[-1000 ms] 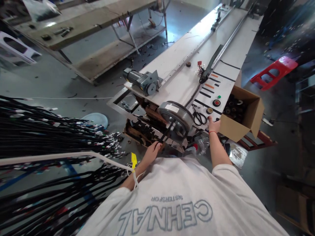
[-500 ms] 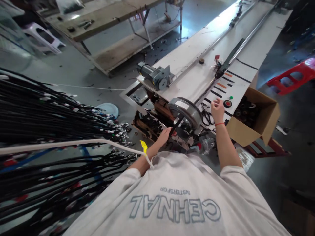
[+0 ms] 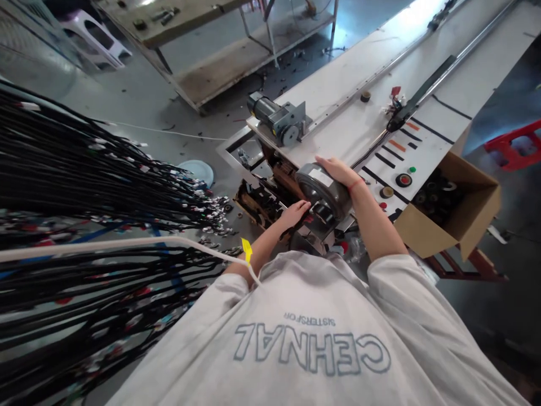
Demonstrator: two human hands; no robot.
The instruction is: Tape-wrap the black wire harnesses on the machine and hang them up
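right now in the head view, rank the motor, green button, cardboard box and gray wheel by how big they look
Largest to smallest:
1. cardboard box
2. gray wheel and motor: too alike to rank, since the right hand covers part of the wheel
3. green button

Looks like a workshop or factory hall for cable work, going by the long, white-topped, metal-railed workbench (image 3: 355,135), the grey cylindrical motor (image 3: 267,113) with round pulley (image 3: 290,136) at its near-left corner, and the grey wheel-shaped machine (image 3: 333,196) at its near end. Shows, left of that workbench, thick bundles of black cables (image 3: 84,163) tipped with small white connectors (image 3: 217,223), and, beyond its left side, a worn brown-topped, metal-legged table (image 3: 194,21); near its right edge, an open brown cardboard box (image 3: 425,231) full of small dark round items (image 3: 439,194) and, farther out, a red plastic stool (image 3: 513,146); and around it, a scrap-littered grey floor (image 3: 147,104).
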